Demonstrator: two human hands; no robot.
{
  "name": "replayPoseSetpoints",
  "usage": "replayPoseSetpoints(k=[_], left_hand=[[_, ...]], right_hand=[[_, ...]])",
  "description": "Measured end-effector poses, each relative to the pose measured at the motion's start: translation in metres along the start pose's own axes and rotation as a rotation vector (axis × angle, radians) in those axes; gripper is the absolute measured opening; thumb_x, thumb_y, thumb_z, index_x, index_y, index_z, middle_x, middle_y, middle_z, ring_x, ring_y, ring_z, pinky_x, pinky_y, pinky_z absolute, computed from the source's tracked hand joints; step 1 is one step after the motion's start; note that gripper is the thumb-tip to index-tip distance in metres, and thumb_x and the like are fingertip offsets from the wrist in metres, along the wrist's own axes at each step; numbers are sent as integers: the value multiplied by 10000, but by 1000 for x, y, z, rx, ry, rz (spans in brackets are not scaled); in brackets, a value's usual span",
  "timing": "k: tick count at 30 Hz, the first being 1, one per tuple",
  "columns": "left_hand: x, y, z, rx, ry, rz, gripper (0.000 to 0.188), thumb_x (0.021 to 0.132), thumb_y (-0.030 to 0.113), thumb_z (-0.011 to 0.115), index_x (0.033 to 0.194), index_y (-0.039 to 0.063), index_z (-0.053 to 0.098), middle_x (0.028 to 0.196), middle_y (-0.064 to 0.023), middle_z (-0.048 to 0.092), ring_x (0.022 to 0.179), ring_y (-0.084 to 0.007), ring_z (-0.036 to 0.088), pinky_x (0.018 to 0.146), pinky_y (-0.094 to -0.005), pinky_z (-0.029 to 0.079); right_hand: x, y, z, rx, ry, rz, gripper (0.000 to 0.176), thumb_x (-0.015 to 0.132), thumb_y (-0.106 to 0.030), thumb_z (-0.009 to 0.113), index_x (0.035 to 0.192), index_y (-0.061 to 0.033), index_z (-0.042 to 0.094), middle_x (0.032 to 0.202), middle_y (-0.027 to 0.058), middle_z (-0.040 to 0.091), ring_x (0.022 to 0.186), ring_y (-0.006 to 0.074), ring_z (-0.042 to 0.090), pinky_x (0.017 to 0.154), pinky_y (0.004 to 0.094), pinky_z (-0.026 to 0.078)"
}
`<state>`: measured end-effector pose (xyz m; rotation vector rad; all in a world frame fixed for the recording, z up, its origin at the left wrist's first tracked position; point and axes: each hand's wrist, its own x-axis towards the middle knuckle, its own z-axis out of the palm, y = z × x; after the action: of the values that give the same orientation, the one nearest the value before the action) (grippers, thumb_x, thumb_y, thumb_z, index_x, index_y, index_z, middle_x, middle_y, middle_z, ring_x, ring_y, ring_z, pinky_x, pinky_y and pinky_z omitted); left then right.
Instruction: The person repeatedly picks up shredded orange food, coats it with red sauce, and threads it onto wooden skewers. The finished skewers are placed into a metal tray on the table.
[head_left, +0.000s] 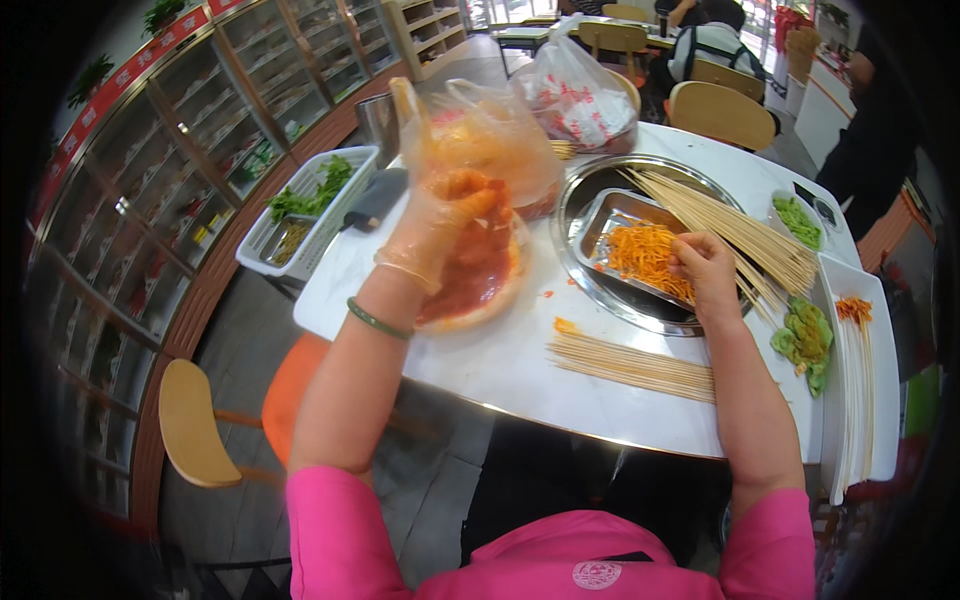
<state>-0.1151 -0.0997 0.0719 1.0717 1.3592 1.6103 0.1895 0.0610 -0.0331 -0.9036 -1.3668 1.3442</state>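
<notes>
My left hand (457, 206) wears a clear plastic glove smeared with orange-red sauce. It is raised over a round bowl (517, 281) of wet red food, and its curled fingers hold a red sauced piece (498, 192). My right hand (705, 270) is bare. Its thumb and fingers pinch at orange shreds (637, 251), perhaps carrot, in a rectangular metal tray (600, 206). That tray sits inside a large round steel tray (574, 281). Bamboo skewers (735, 232) lie in a thick bundle across the round tray's rim. More skewers (630, 364) rest on the table below.
A white bin (874, 390) at right holds a few skewers tipped with orange food. Beside it lie green leaves (806, 337); a bowl of green pieces (796, 223) stands behind. Plastic bags (577, 97) stand at the back. A white basket (360, 161) of greens is at left.
</notes>
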Motion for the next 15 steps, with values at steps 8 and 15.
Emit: replayPoseSetpoints(k=[8,15], left_hand=[[38,-70,116,-28,-204,-174,94,938,93,627,981,23,672,823,-48,701,675,-124,646,572,-241,463],[48,-95,170,-112,-191,-237,162,915,40,612,1058,-8,672,878,-52,681,722,-121,609,635,-240,470]], right_hand=[[-3,-21,3,112,-23,-99,95,902,-104,712,956,-37,670,816,28,666,693,81,628,641,210,545],[-2,-24,-3,36,-11,-229,59,912,-64,694,956,-36,666,838,23,677,730,76,630,692,199,526]])
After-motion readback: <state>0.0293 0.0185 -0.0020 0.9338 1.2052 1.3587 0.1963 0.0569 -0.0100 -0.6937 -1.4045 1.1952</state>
